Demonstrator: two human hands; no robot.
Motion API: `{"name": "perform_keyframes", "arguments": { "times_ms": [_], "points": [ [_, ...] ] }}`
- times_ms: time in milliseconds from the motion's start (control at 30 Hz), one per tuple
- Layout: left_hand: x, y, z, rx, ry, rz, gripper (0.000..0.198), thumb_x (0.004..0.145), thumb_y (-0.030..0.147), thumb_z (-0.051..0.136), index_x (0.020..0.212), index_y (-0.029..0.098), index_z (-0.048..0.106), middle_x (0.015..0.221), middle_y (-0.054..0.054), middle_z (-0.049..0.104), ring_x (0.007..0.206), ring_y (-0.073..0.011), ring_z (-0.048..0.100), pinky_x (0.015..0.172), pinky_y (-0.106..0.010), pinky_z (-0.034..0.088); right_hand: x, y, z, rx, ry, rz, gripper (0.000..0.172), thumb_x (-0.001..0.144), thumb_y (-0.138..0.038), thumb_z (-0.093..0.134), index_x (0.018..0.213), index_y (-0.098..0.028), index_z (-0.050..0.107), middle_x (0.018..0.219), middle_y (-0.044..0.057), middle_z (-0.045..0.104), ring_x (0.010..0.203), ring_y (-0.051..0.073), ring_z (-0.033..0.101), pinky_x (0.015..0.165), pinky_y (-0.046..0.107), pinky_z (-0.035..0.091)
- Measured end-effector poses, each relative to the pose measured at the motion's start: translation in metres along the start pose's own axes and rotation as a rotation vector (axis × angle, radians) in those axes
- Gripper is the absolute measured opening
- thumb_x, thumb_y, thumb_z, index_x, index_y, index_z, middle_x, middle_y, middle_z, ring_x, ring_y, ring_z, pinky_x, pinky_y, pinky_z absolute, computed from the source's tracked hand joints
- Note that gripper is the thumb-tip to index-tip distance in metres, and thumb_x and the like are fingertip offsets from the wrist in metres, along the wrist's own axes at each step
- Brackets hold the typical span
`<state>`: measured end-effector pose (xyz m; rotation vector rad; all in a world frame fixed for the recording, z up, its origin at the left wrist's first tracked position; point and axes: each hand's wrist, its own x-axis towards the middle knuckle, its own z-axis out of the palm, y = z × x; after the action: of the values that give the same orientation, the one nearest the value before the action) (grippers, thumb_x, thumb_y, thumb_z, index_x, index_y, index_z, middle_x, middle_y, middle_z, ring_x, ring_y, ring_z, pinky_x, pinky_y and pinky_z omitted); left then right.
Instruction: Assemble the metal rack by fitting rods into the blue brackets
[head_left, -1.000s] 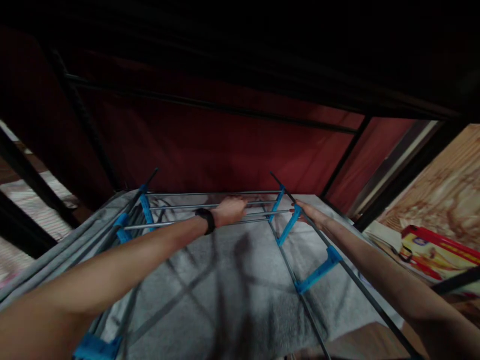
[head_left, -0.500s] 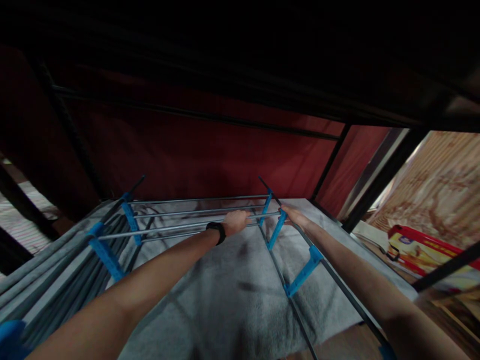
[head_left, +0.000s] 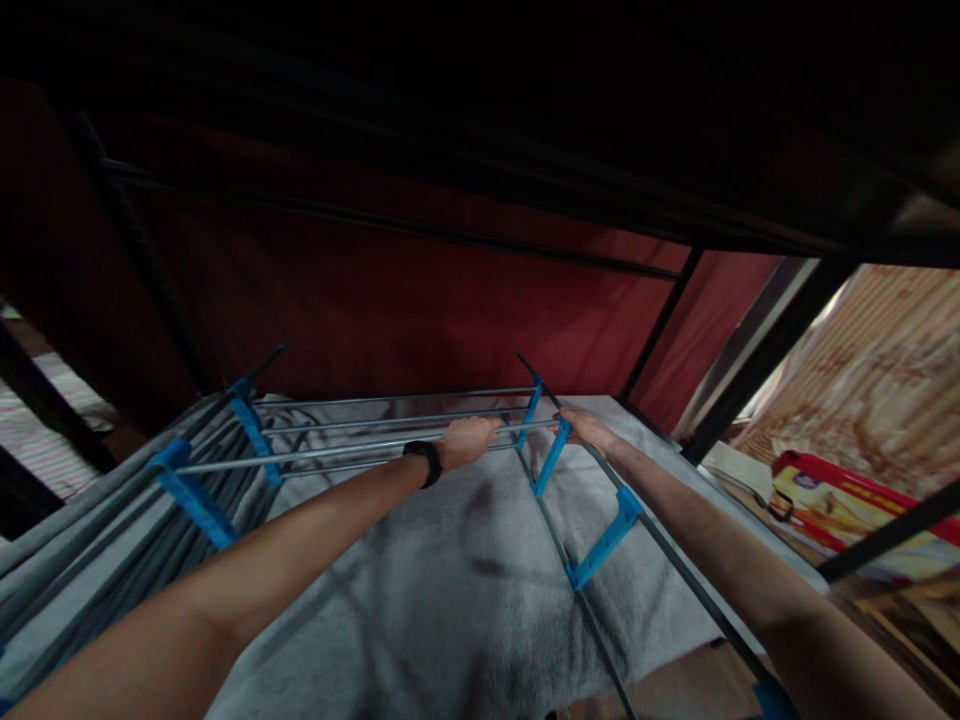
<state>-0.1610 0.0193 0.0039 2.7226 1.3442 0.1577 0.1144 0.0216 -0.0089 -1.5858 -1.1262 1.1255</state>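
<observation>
My left hand, with a black band on its wrist, is closed round a grey metal tube that runs across the frame. The tube's left end meets a blue plastic connector. Its right end reaches another blue connector. There my right hand is closed at the connector's top, beside the long side tube; its fingertips are partly hidden behind the joint. A third blue connector joins the two right-hand side tubes nearer to me.
A grey fleecy cloth lies under the frame. Several loose grey tubes lie at the left. Black metal posts and a dark underside overhead enclose the space. Behind hangs red fabric. A red and yellow package is at right.
The left-hand connectors of the frame have shifted slightly left and spread outward. My left hand has moved slightly left along with the tube; my right hand stays at the same joint.
</observation>
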Motion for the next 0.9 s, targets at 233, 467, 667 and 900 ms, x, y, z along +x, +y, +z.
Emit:
{"name": "perform_keyframes", "arguments": {
  "times_ms": [233, 467, 667, 900],
  "points": [
    [-0.006, 0.004, 0.001, -0.021, -0.005, 0.017, 0.032, 0.101, 0.030, 0.039, 0.123, 0.025, 0.061, 0.121, -0.010, 0.071, 0.111, -0.0293, 0.068, 0.090, -0.040, 0.052, 0.001, -0.003, 0.003, 0.000, 0.025, -0.003, 0.019, 0.097, -0.030, 0.056, 0.095, -0.015, 0.068, 0.083, 0.009, 0.074, 0.075, 0.018, 0.069, 0.069, 0.027, 0.056],
    [-0.004, 0.002, -0.001, -0.007, -0.001, 0.018, 0.035, 0.101, 0.030, 0.038, 0.126, 0.026, 0.062, 0.121, -0.011, 0.072, 0.110, -0.0279, 0.068, 0.089, -0.038, 0.053, 0.000, -0.005, 0.007, -0.012, 0.041, -0.005, 0.022, 0.098, -0.026, 0.051, 0.104, -0.015, 0.068, 0.090, 0.009, 0.074, 0.074, 0.016, 0.068, 0.069, 0.027, 0.057],
    [-0.007, -0.002, 0.001, -0.040, 0.025, 0.015, 0.034, 0.101, 0.031, 0.041, 0.126, 0.026, 0.062, 0.119, -0.011, 0.072, 0.108, -0.0290, 0.069, 0.089, -0.039, 0.053, -0.002, -0.006, 0.012, -0.003, 0.034, -0.009, 0.025, 0.098, -0.026, 0.049, 0.111, -0.015, 0.067, 0.097, 0.011, 0.076, 0.076, 0.017, 0.070, 0.073, 0.029, 0.057],
    [-0.011, -0.002, 0.000, -0.067, 0.036, 0.016, 0.035, 0.101, 0.032, 0.040, 0.123, 0.024, 0.065, 0.118, -0.011, 0.072, 0.108, -0.0296, 0.068, 0.091, -0.040, 0.052, 0.002, -0.006, 0.018, -0.014, 0.037, -0.003, 0.023, 0.098, -0.026, 0.048, 0.108, -0.016, 0.065, 0.094, 0.011, 0.077, 0.077, 0.016, 0.069, 0.070, 0.027, 0.056]
  ]
}}
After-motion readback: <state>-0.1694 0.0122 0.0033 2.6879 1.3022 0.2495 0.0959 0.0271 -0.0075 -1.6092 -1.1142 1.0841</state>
